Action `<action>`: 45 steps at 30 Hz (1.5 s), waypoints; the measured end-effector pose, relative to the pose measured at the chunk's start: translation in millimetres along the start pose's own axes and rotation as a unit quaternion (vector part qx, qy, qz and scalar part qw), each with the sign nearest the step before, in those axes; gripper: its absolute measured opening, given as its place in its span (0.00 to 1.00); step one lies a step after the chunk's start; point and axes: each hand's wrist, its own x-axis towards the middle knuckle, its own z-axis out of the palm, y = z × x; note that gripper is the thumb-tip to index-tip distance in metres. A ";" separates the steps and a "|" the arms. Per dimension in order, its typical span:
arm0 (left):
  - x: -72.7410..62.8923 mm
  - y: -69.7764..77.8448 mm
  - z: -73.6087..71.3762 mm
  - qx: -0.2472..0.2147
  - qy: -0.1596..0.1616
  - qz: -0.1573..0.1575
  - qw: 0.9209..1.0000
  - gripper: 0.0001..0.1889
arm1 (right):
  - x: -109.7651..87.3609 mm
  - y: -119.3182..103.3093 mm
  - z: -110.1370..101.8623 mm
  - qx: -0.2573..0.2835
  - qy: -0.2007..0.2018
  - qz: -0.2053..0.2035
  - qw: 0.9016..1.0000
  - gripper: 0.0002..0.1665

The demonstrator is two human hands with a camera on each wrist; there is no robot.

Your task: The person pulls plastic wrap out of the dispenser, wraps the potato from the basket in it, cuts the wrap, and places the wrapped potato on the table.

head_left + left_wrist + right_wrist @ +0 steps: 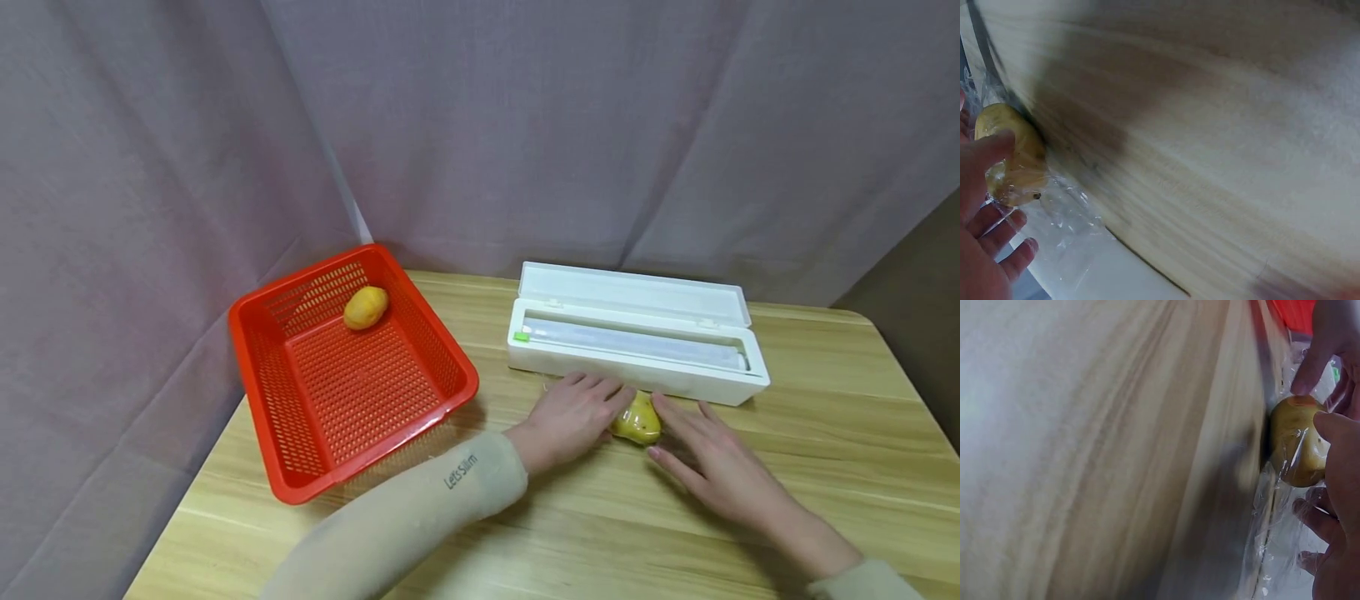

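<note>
A yellow mango (pixel 638 419) in clear plastic wrap lies on the table between both hands, in front of the white wrap box. The left hand (pixel 573 417) holds its left end, and in the left wrist view the left thumb (pixel 991 150) presses on the mango (pixel 1030 156). On the other side, the right hand (pixel 712 462) has its thumb and index fingertip beside the mango's right end, fingers mostly extended. Loose clear film (pixel 1272 512) spreads from the mango (pixel 1297 440) in the right wrist view. The mango's far side is hidden.
The white box (pixel 637 375) stands with its lid raised and a roll of plastic wrap (pixel 637 340) inside, a green slider at its left. A red plastic basket (pixel 352 479) to the left contains another mango (pixel 366 307). Grey curtains hang behind the wooden table (pixel 825 417).
</note>
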 end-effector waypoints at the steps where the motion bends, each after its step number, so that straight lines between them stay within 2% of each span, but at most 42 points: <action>1: -0.2 0.4 1.0 0.001 0.004 -0.001 1.000 0.27 | -0.7 -0.9 0.5 0.003 -0.001 0.003 1.000 0.47; 5: -0.8 1.2 4.0 0.008 0.018 -0.001 1.000 0.22 | -2.4 -4.2 2.4 0.018 -0.009 0.027 0.999 0.47; 14: 0.8 0.3 3.7 -0.013 0.029 -0.018 0.999 0.23 | -0.4 -7.6 2.3 0.038 -0.025 0.076 0.996 0.48; 23: 3.1 -5.6 1.9 -0.055 -0.015 -0.022 0.998 0.34 | 2.5 -4.3 2.6 0.042 -0.040 0.080 0.995 0.50; 29: 2.2 -5.7 3.5 -0.055 -0.027 -0.025 0.998 0.42 | 3.4 -4.6 0.7 0.047 -0.053 0.091 0.993 0.48; 34: 2.6 -4.4 4.1 -0.054 -0.034 -0.031 0.997 0.39 | 4.1 -4.3 1.3 0.049 -0.051 0.085 0.994 0.49; 41: 1.1 -4.0 5.6 -0.075 -0.028 -0.037 0.996 0.36 | 3.3 -5.3 2.7 0.035 -0.013 0.035 0.999 0.53; 45: -2.0 -4.8 3.3 -0.091 -0.031 -0.046 0.994 0.36 | 2.3 -8.2 1.5 0.024 0.001 0.024 0.999 0.55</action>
